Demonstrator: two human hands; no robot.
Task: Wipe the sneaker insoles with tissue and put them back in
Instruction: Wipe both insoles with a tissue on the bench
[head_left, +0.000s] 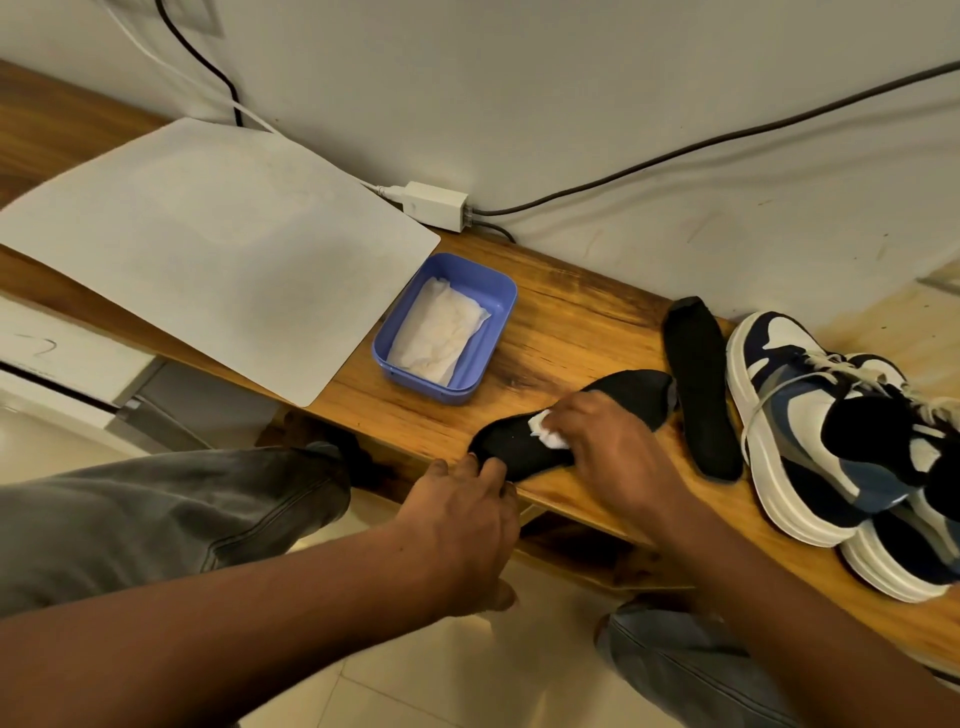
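A black insole (545, 426) is laid flat near the front edge of a wooden shelf (571, 322), where it is pinned at its near end by the fingertips of the left hand (462, 525). A crumpled white tissue (545, 428) is pressed onto the insole under the closed fingers of the right hand (608, 447). A second black insole (701, 384) is seen lying just beside the first, next to a pair of blue, white and black sneakers (831, 426) stacked at the right. More folded tissue is held in a blue plastic tray (485, 343), set between a white mat (208, 249) and the insoles. A white adapter (436, 203) is plugged with cables by the wall.
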